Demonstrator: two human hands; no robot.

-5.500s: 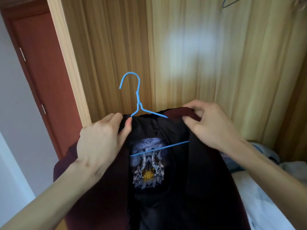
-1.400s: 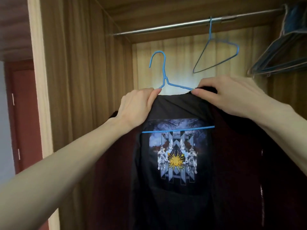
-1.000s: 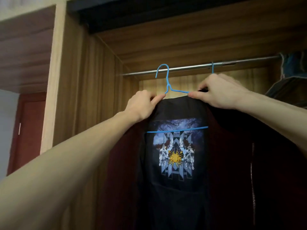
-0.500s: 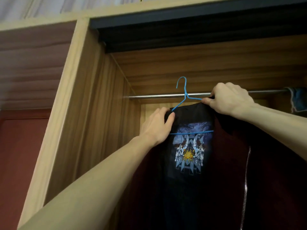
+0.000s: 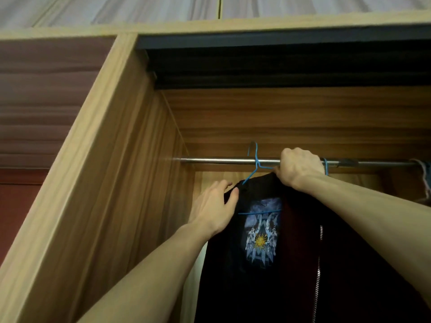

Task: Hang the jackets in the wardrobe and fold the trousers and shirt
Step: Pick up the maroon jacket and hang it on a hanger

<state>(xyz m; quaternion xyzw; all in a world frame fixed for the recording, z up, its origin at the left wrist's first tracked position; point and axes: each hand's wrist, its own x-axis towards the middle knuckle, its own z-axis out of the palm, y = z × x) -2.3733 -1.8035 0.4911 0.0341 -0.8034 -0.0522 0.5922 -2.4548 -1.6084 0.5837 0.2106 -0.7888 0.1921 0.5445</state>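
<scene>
**My jacket goes up on the rod**

I am looking up into the wardrobe (image 5: 130, 183). Its left wall is close to my left arm. There is open room along the metal rod (image 5: 214, 161) between that wall and the hook. The wooden top of the wardrobe sits just above the rod, so there is only a little room up there. On the far right, some bluish-grey cloth (image 5: 425, 180) hangs from the rod.

My jacket (image 5: 303, 252) is dark, almost black, with dark red on the outside. It hangs open, and I can see its inside. A picture patch (image 5: 261, 236) is sewn there, blue and white with a yellow sun in the middle. A silver zipper (image 5: 318, 264) runs down the right side. The jacket sits on a thin blue hanger (image 5: 256, 159). The hook of the hanger is over the rod. The bottom bar of the hanger crosses the top of the patch. The jacket is inside the wardrobe, just under the rod, near the left end.

Both my arms reach up. My right hand (image 5: 299, 167) is high, right at the rod. Its fingers are curled tight and pinch the jacket collar, right where the blue wire is. Another bit of blue wire peeks out behind this hand on the rod. My left hand (image 5: 213, 207) is lower. Its fingers curl over the left shoulder of the jacket and my thumb presses on the front, so I am holding the cloth.
</scene>
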